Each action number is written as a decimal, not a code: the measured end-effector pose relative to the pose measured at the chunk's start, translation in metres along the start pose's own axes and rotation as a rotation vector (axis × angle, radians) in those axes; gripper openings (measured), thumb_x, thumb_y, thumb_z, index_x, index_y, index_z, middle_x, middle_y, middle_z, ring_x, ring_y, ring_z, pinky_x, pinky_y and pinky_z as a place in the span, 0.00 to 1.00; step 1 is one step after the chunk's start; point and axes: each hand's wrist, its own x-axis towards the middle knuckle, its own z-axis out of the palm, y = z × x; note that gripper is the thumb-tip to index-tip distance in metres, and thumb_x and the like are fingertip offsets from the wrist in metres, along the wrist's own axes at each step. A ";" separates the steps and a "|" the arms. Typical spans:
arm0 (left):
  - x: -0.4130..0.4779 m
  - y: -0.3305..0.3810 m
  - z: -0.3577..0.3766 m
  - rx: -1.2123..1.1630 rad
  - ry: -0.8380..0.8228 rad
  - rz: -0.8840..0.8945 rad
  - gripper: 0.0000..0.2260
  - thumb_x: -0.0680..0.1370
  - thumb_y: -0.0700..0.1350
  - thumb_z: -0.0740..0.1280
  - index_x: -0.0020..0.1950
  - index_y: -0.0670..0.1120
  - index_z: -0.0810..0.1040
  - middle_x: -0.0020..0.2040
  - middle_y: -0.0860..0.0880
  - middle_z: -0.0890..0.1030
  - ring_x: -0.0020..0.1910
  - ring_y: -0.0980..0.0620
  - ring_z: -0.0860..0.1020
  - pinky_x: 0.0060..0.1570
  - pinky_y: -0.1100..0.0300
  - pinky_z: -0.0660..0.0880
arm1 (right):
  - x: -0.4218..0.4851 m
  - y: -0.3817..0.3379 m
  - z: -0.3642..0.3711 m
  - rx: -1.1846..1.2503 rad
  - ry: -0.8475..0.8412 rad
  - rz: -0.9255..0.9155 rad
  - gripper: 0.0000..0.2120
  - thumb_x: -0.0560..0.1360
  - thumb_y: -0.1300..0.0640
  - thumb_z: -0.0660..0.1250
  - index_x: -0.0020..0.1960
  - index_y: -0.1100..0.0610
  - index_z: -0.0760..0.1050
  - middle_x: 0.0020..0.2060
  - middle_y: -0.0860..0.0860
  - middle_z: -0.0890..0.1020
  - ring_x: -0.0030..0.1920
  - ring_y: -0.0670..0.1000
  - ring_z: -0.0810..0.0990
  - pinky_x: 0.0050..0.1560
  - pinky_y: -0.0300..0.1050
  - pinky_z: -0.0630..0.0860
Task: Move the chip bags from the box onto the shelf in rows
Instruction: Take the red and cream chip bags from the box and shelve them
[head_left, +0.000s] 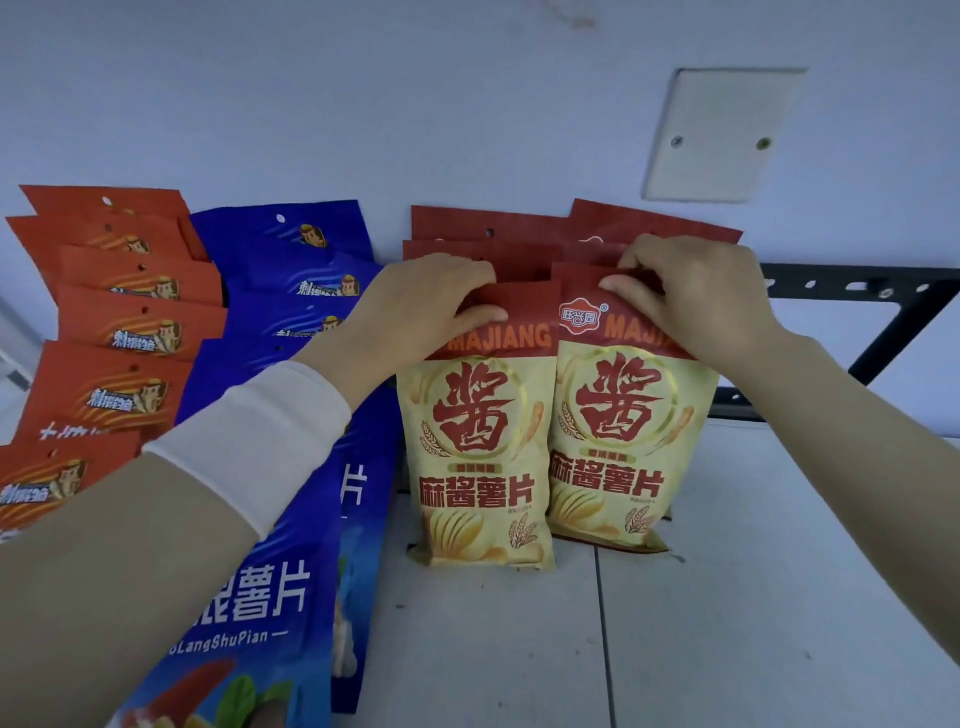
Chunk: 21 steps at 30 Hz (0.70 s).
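Two cream and red chip bags stand upright side by side on the white shelf (727, 623). My left hand (415, 306) pinches the red top edge of the left front bag (478, 467). The top edge of the right front bag (623, 457) is pinched by my right hand (696, 291). More bags of the same kind (457, 228) stand in rows behind them against the wall. To their left runs a row of blue bags (291, 249), and further left a row of orange-red bags (114, 322). The box is out of view.
The pale wall (467, 104) closes the back of the shelf, with a white cover plate (722, 135) screwed to it. A black metal bracket (883, 322) runs along the right. Bare shelf surface lies in front of and to the right of the cream bags.
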 end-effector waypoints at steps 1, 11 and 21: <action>0.001 0.000 0.003 0.001 0.018 -0.004 0.16 0.78 0.57 0.59 0.56 0.46 0.73 0.48 0.51 0.75 0.49 0.52 0.73 0.41 0.59 0.67 | -0.001 0.000 0.002 -0.004 0.011 0.011 0.18 0.74 0.45 0.62 0.40 0.59 0.77 0.29 0.55 0.79 0.29 0.56 0.78 0.29 0.42 0.67; -0.001 0.016 0.010 0.035 0.132 -0.142 0.16 0.76 0.53 0.64 0.60 0.45 0.71 0.57 0.46 0.76 0.57 0.47 0.71 0.55 0.55 0.66 | -0.012 -0.002 0.013 -0.029 0.026 0.024 0.15 0.71 0.50 0.67 0.49 0.61 0.77 0.41 0.56 0.81 0.43 0.60 0.76 0.41 0.51 0.70; -0.044 0.045 0.000 0.026 -0.025 -0.072 0.28 0.79 0.53 0.60 0.75 0.47 0.55 0.76 0.45 0.57 0.75 0.47 0.54 0.71 0.51 0.50 | -0.063 -0.045 -0.038 -0.095 -0.081 0.217 0.23 0.73 0.48 0.60 0.61 0.62 0.74 0.59 0.58 0.78 0.65 0.62 0.71 0.61 0.60 0.70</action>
